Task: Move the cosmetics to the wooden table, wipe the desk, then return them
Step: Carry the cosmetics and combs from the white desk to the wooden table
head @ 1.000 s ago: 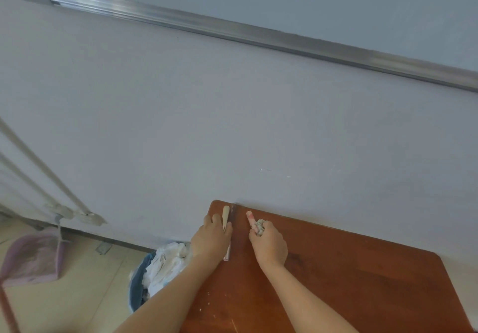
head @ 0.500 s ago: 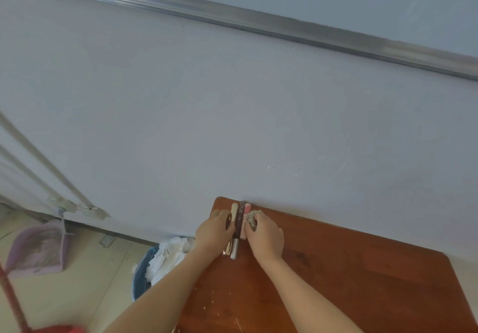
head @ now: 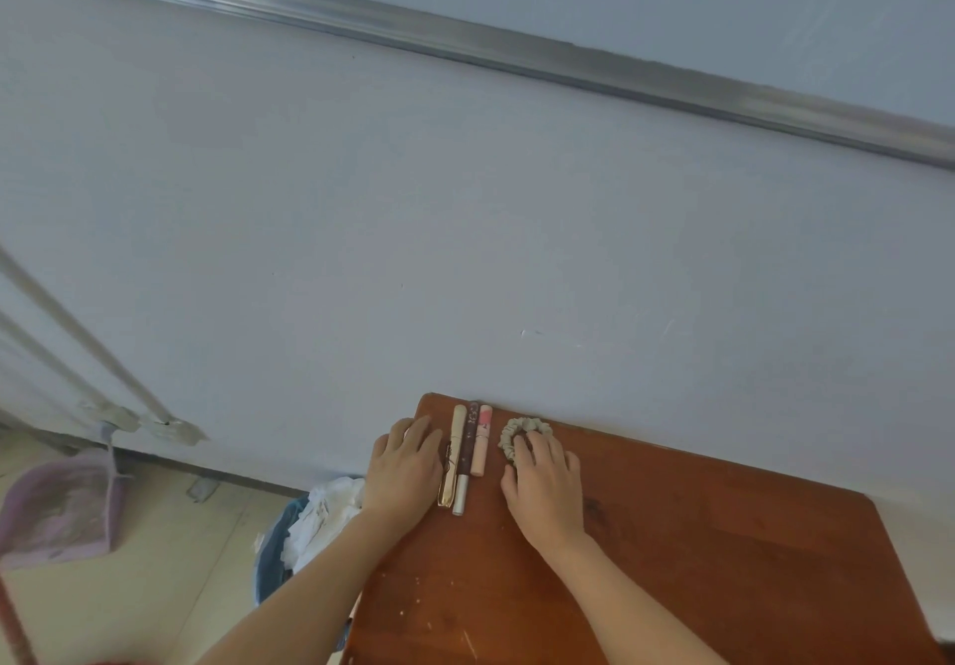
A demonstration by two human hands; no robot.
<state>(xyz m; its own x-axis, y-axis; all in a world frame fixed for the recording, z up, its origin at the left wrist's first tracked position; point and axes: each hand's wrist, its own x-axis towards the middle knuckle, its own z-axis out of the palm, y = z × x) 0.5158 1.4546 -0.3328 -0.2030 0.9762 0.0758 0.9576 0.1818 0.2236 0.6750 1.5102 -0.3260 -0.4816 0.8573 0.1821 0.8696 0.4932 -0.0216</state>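
Observation:
Three slim cosmetics lie side by side at the far left corner of the wooden table (head: 723,561): a cream and gold tube (head: 453,452), a dark brown pen with a silver end (head: 467,452) and a pink tube (head: 481,439). My left hand (head: 405,465) lies flat just left of the cream tube, fingers straight. A beige scrunchie (head: 519,432) lies to the right of the tubes. My right hand (head: 542,488) rests flat on the table with its fingertips on the scrunchie's near edge.
The table stands against a pale wall (head: 465,225). Left of it on the floor is a blue bin (head: 279,551) full of white paper. A purple dustpan (head: 62,504) leans farther left, beside metal poles (head: 82,349).
Both hands have let go of the cosmetics and the scrunchie and moved apart. The three tubes and the scrunchie now lie on the table.

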